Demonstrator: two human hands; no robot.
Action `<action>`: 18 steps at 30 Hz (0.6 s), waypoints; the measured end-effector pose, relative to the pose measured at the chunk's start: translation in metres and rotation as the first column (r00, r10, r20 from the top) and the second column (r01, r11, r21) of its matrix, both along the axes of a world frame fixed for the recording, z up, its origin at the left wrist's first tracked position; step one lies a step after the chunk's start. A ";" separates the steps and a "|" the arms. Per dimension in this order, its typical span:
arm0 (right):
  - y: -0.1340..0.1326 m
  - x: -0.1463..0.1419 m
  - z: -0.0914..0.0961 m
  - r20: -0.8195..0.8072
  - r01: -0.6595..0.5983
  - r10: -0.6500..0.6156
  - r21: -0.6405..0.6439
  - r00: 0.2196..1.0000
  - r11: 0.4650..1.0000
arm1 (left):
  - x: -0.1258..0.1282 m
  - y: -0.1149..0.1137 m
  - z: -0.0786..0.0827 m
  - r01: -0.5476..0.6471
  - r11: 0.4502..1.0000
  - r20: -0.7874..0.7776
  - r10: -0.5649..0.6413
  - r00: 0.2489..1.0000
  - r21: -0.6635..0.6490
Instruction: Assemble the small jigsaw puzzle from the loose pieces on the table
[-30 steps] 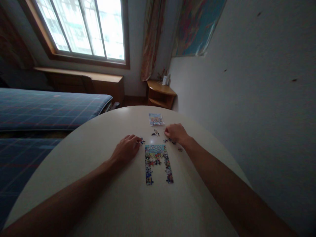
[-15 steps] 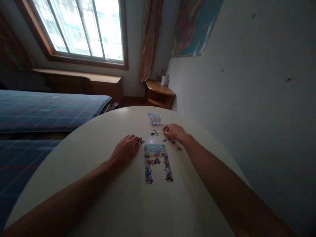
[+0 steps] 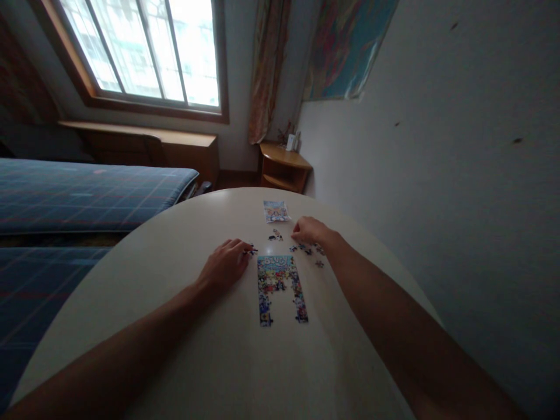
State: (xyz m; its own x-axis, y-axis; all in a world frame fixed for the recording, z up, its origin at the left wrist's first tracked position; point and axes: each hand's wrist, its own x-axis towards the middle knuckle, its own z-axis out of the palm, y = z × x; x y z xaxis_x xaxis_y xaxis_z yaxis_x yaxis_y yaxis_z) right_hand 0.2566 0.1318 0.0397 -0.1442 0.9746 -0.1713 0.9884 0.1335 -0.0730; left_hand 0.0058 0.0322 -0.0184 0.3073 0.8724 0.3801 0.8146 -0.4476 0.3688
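The right hand (image 3: 310, 231), fingers curled narrow, is edging farther away, uncovering loose pieces (image 3: 306, 249). The puzzle (image 3: 280, 287) is lying mid-table, its top and sides joined, its centre gaping. The left hand (image 3: 225, 263) is curling onto one piece (image 3: 251, 251); neither grip can be told.

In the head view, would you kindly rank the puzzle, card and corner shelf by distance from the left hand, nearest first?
1. Puzzle, just right of the left hand.
2. Card, farther up the table.
3. Corner shelf, off beyond the table.
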 end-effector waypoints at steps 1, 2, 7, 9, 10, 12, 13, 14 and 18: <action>0.001 0.000 0.000 0.001 0.005 -0.005 -0.007 1.000 1.000 | 0.000 0.000 0.000 0.001 1.000 0.003 -0.001 1.000 0.001; 0.001 0.000 0.000 0.002 0.009 -0.009 -0.013 1.000 1.000 | 0.000 0.000 0.000 0.003 1.000 0.005 -0.003 1.000 0.002; 0.003 0.001 -0.002 -0.007 0.020 -0.021 -0.006 1.000 1.000 | 0.003 -0.004 0.001 0.060 0.995 0.022 -0.061 0.998 0.076; 0.002 0.001 -0.002 -0.020 0.022 -0.022 0.013 1.000 1.000 | 0.005 -0.007 0.003 0.126 0.985 0.016 -0.129 0.992 0.119; 0.002 0.001 -0.003 -0.030 0.022 -0.021 0.024 0.999 0.999 | 0.007 -0.009 0.003 0.165 0.977 0.006 -0.167 0.986 0.135; 0.000 0.001 -0.003 -0.057 0.019 -0.016 0.051 0.998 0.999 | 0.009 -0.012 0.005 0.238 0.958 -0.024 -0.237 0.971 0.159; -0.001 0.001 -0.004 -0.075 0.016 -0.011 0.067 0.997 0.998 | 0.010 -0.013 0.005 0.266 0.949 -0.038 -0.264 0.964 0.167; -0.002 0.002 -0.004 -0.098 0.012 -0.004 0.086 0.995 0.996 | 0.011 -0.014 0.006 0.287 0.942 -0.049 -0.283 0.958 0.171; -0.013 0.003 -0.005 -0.228 -0.029 0.066 0.161 0.971 0.987 | 0.011 -0.015 0.006 0.310 0.935 -0.058 -0.304 0.951 0.171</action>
